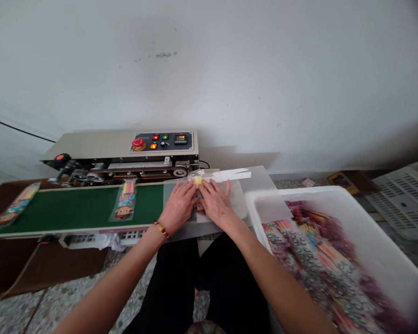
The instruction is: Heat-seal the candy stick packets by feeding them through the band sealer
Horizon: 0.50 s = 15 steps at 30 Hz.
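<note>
On the pale plate (261, 181) at the right end of the machine lies a clear plastic packet (198, 182) with yellow contents and a printed cartoon face. My left hand (179, 202) grips its left side, fingers close together. From the right, my right hand (216, 200) holds the same packet, its outer finger sticking out. Both hands hide much of the packet. Two similar packets ride the green conveyor belt (90, 204): one packet (126, 200) upright near the middle, another packet (20, 204) slanted at the far left end.
Behind the belt stands a sealing machine (121, 146) with a red stop button (138, 143) and lit switches. White strips (231, 175) lie beyond my right hand. At right, a white tub (320, 192) holds many packets. A cardboard box (55, 273) sits below the belt's left end.
</note>
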### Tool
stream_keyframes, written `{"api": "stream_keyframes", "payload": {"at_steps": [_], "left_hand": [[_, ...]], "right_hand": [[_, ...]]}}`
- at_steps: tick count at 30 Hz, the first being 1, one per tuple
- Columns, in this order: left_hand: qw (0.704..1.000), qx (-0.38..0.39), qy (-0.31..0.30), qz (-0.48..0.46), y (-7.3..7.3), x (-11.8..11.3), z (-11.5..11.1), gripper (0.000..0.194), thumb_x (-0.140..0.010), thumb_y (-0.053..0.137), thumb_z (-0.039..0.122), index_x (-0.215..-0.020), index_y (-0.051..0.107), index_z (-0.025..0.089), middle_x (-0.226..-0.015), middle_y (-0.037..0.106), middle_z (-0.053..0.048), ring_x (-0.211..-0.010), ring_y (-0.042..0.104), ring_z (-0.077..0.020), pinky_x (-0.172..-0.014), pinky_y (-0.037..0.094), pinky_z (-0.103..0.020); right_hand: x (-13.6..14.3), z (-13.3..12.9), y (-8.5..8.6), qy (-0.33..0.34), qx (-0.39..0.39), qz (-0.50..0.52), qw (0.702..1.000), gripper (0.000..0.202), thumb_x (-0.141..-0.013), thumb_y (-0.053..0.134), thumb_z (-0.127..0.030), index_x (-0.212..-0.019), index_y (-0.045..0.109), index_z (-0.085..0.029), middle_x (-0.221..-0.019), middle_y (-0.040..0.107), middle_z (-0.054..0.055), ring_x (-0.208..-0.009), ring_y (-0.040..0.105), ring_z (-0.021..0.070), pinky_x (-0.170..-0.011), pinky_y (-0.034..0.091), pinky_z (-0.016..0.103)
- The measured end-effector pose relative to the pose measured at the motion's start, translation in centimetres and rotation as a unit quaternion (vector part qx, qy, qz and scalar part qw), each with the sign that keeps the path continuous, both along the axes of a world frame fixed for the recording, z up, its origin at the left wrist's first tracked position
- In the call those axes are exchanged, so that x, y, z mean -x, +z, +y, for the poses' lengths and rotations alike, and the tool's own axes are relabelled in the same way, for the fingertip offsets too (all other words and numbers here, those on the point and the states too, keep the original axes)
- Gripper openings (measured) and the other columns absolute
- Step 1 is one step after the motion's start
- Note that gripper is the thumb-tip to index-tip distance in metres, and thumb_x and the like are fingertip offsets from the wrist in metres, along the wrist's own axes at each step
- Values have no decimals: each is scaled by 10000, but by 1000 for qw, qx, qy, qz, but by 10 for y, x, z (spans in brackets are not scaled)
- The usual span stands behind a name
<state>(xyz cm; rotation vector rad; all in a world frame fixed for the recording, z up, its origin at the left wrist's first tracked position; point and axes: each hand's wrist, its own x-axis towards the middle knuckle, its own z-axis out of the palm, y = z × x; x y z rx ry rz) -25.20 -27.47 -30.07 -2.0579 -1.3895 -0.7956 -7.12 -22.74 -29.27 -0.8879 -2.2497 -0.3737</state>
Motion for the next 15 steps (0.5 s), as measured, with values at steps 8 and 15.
{"api": "stream_keyframes", "payload": {"at_steps": [8, 15], "left_hand": [[998, 45, -48, 22, 4, 17, 14, 475, -995, 469, 251, -1450, 505, 122, -1579, 461, -187, -1487, 421, -293, -1253, 307, -575], [998, 48, -35, 15, 0, 46, 0, 483, -1005, 451, 305, -1458, 498, 145, -1570, 474, -182, -1472, 440, -302, -1243, 320, -589]], "right_hand": [[-140, -15, -51, -85, -70, 52, 993, 376, -1044, 389, -305, -1311, 644, -232, -1410, 644, 113, -1365, 509, 317, -1218, 65, 665], [-208, -49, -116, -134, -107, 122, 978, 361, -1045, 391, -343, -1268, 656, -244, -1338, 685, 109, -1315, 568, 306, -1208, 187, 604]]}}
